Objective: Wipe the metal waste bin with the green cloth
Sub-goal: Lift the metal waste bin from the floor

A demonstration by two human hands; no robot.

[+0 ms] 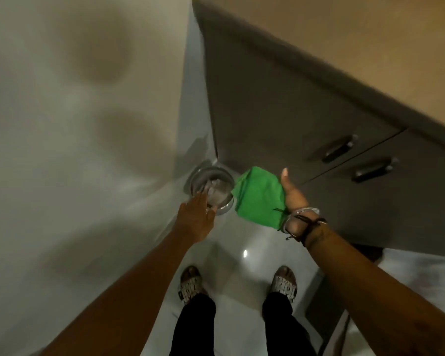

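Note:
A round metal waste bin (213, 177) stands on the floor in the corner between the wall and the cabinet, seen from above, with pale contents inside. My left hand (195, 214) reaches down to its near rim, fingers spread and touching the edge. My right hand (294, 199) is held to the right of the bin, thumb up, holding a folded green cloth (258, 199) that hangs just beside the bin's right rim. Bangles and a cord sit on that wrist.
A grey cabinet (280, 119) with two dark handles (338, 149) runs along the right under a beige counter (370, 47). A pale wall (75, 124) fills the left. My two feet in patterned sandals (190, 283) stand on the glossy light floor (242, 242).

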